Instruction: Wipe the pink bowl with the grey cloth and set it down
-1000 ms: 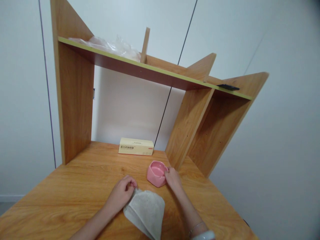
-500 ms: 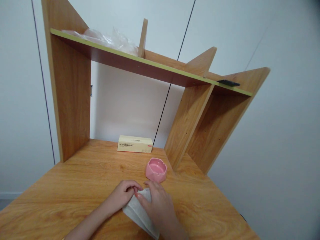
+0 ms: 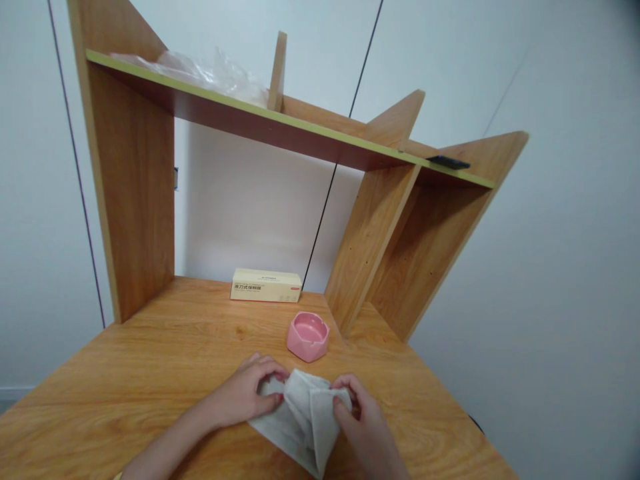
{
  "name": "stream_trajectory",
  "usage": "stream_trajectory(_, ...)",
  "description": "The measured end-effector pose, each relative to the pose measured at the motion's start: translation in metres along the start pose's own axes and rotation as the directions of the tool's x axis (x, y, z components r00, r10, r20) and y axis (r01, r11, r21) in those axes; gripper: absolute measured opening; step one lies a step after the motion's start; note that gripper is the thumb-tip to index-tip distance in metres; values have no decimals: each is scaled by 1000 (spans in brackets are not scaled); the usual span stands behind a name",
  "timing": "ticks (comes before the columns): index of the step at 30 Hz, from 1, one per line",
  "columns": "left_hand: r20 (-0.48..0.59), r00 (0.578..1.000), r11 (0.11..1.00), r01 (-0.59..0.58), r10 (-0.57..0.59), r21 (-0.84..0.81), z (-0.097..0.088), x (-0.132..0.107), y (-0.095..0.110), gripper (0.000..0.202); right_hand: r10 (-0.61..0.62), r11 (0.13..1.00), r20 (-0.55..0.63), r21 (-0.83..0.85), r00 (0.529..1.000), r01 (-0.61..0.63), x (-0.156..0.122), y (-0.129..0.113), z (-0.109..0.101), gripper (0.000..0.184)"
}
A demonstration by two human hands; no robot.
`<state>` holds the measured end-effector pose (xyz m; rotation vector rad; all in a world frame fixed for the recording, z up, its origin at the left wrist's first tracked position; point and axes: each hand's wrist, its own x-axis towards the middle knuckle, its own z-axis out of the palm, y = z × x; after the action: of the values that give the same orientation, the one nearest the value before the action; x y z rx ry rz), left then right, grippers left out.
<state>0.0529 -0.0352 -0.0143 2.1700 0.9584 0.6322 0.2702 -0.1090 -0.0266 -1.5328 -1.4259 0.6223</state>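
Note:
Between my hands, low in the head view, is a thin whitish-grey cloth (image 3: pixel 305 413), partly folded, with one layer lifted off the other. My left hand (image 3: pixel 253 393) pinches its upper left part between thumb and fingers. Over on the other side, my right hand (image 3: pixel 367 420) has closed its thumb and fingers on the cloth's raised right edge. Just beyond the cloth stands a pink faceted ashtray (image 3: pixel 307 339), apart from both hands.
A pale yellow box (image 3: pixel 265 287) with printed characters lies at the back of the wooden desk (image 3: pixel 125 387). Wooden shelving (image 3: pixel 380 247) rises behind and to the right. Up on the shelf are a clear plastic bag (image 3: pixel 210 73) and a flat dark object (image 3: pixel 449 162).
My right hand has moved right, away from my left hand, pulling a layer of the cloth open. The whole view has shifted slightly.

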Motion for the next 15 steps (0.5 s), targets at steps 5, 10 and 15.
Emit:
stream_trajectory(5,134,988,996,-77,83,-54,9,-3,15,33,72,997,-36,-28,997,-73,-6,42,-38,12)
stream_trajectory(10,204,969,990,-143,138,10,22,-7,25,38,91,979,-168,-166,982,-119,-13,72,-78,22)
stream_trajectory(15,231,964,980,-164,134,113,26,-5,27,38,56,980,-95,-187,994,-73,-23,67,-89,27)
